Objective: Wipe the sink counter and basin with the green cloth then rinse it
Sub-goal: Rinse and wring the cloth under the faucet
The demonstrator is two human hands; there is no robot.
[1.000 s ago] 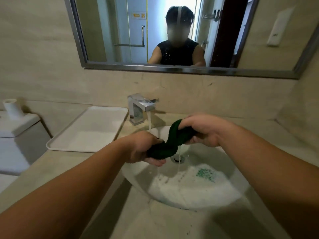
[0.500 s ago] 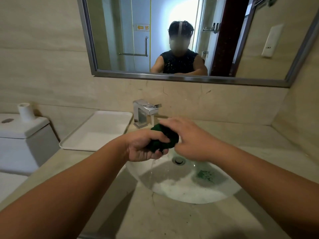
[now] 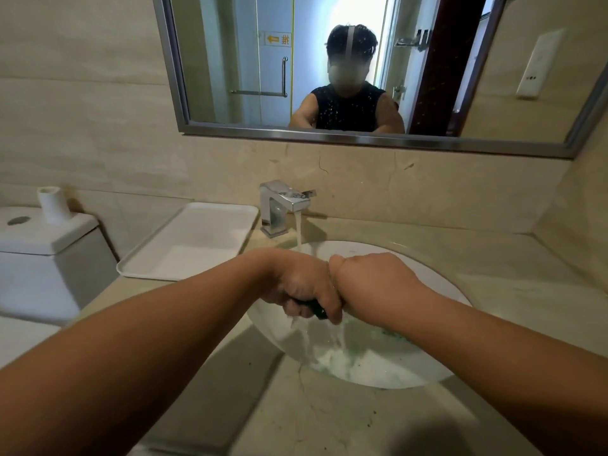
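Both my hands are pressed together over the white basin (image 3: 437, 284). My left hand (image 3: 302, 287) is shut on the dark green cloth (image 3: 316, 310), of which only a small wet edge shows under the fingers. My right hand (image 3: 371, 284) is clenched against the left, its fingers hidden, apparently squeezing the same cloth. Water runs off the cloth into the basin, where foamy water and green specks lie. The chrome faucet (image 3: 283, 205) is running, its stream falling just behind my hands.
A white tray (image 3: 194, 245) lies on the beige counter (image 3: 329, 419) left of the faucet. Further left stands a toilet tank (image 3: 42, 245) with a white roll on it. A mirror (image 3: 362, 67) hangs on the wall behind, reflecting a person.
My hands came together and turned knuckles-up, squeezing the cloth into a tight wad that is now nearly hidden. Water now streams from the cloth. The camera moved closer to the sink.
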